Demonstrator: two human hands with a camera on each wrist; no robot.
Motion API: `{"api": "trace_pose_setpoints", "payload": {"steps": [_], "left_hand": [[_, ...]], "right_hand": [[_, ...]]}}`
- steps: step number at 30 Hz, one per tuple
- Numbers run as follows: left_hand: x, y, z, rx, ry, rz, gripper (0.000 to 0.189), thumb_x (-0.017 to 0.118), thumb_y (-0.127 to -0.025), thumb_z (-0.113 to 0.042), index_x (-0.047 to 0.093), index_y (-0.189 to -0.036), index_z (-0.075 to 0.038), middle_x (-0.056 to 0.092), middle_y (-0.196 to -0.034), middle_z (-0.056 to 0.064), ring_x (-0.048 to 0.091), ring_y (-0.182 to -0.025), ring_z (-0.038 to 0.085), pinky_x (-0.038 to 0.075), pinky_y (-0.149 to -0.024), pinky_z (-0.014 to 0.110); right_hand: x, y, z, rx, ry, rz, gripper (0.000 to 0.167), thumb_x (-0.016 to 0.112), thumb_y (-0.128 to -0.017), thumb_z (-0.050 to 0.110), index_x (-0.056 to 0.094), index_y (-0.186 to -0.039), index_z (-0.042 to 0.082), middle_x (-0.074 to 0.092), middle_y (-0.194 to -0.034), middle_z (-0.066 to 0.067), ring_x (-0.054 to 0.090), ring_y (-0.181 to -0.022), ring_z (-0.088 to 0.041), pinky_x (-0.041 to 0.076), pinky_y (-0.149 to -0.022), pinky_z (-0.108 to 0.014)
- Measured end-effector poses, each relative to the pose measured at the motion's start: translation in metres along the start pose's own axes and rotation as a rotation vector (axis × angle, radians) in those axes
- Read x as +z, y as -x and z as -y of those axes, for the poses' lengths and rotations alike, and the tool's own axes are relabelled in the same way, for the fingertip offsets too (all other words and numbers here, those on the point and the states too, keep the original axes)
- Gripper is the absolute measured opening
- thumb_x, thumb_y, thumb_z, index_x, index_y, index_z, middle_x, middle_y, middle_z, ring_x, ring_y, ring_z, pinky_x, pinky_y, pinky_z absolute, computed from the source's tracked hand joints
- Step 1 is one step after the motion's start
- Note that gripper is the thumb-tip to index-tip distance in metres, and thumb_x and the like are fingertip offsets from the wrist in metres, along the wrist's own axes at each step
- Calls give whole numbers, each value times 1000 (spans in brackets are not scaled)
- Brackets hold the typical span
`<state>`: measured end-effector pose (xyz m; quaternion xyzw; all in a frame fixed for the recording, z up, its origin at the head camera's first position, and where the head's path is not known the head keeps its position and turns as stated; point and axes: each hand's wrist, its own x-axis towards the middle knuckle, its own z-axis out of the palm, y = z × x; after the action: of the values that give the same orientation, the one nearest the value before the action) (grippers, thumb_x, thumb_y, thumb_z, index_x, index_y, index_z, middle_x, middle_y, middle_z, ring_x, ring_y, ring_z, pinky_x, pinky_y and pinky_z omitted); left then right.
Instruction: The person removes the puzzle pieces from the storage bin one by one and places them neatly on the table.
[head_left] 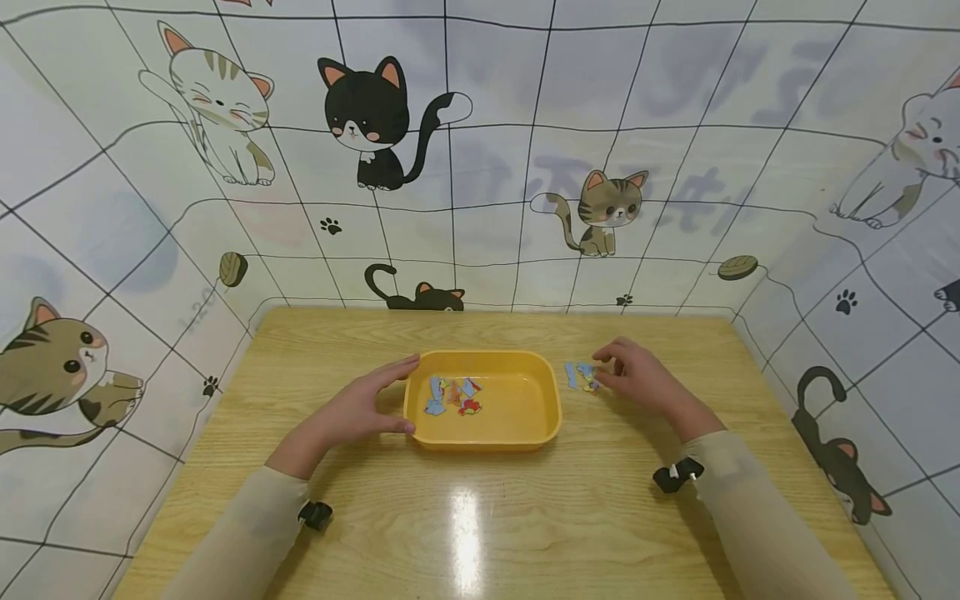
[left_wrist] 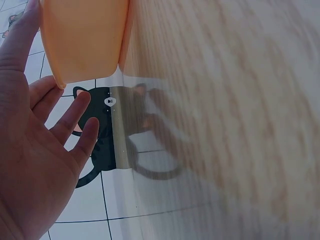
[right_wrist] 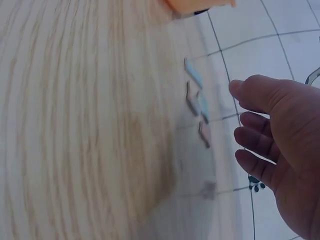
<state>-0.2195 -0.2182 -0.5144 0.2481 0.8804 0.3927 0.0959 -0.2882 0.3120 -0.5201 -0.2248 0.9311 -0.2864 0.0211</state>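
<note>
A yellow plastic tray [head_left: 517, 417] sits on the table, with several small printed pieces, like jigsaw pieces [head_left: 435, 407], lying in its left half. My left hand [head_left: 356, 408] spans the tray's left end, fingers at the far corner and thumb at the near one. In the left wrist view, fingertips of that hand [left_wrist: 40, 140] touch the tray's rim [left_wrist: 60, 82] and other fingers are spread. To the right of the tray, my right hand [head_left: 637, 379] hovers beside several more flat jigsaw pieces [head_left: 572, 375], fingers loosely bent. The right wrist view shows a gap between these pieces [right_wrist: 192, 75] and the hand [right_wrist: 280, 130].
The wooden table [head_left: 465, 483] has a glossy, reflective top. A white cloth wall [head_left: 495, 225] printed with cats and grid lines stands around its back and sides. A black wrist strap [head_left: 677, 475] is on the right sleeve, another [head_left: 315, 515] on the left.
</note>
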Motion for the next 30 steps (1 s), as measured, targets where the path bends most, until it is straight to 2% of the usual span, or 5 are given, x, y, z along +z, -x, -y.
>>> {"api": "trace_pose_setpoints", "payload": {"steps": [8,17,22,27,30], "left_hand": [[-1,-1,-2,-11,8,0,106,100,-85,-28,41,-173,-18,30,-181,-7,43,-158,34,28,-129,66],[-1,-1,-1,-12,10,2,106,99,-85,-29,41,-173,-19,29,-181,-9,42,-159,32,27,-130,65],[-1,0,-1,-13,13,3,106,100,-85,-29,41,-173,-17,29,-181,-9,41,-159,33,27,-130,65],[-1,1,-1,-13,22,3,107,100,-84,-28,41,-173,-18,28,-181,-10,42,-159,33,27,-130,66],[0,1,-1,-10,22,2,107,100,-84,-28,41,-173,-18,28,-181,-9,42,-158,33,27,-130,66]], "right_hand": [[-1,-7,53,-163,-58,-65,25,82,-102,10,75,-126,5,68,-113,-13,58,-81,-16,55,-69,-31],[13,-19,103,-305,-40,20,32,85,-100,14,75,-129,5,67,-119,-11,62,-86,-25,57,-75,-38],[25,-26,121,-298,-29,98,35,84,-101,19,75,-133,7,64,-119,-9,61,-89,-23,55,-76,-33],[41,-34,136,-248,-8,247,43,82,-103,21,69,-142,8,60,-126,-11,64,-96,-27,55,-79,-33],[52,-40,143,-248,10,315,49,82,-103,21,66,-146,5,59,-130,-14,65,-97,-29,56,-81,-34]]}}
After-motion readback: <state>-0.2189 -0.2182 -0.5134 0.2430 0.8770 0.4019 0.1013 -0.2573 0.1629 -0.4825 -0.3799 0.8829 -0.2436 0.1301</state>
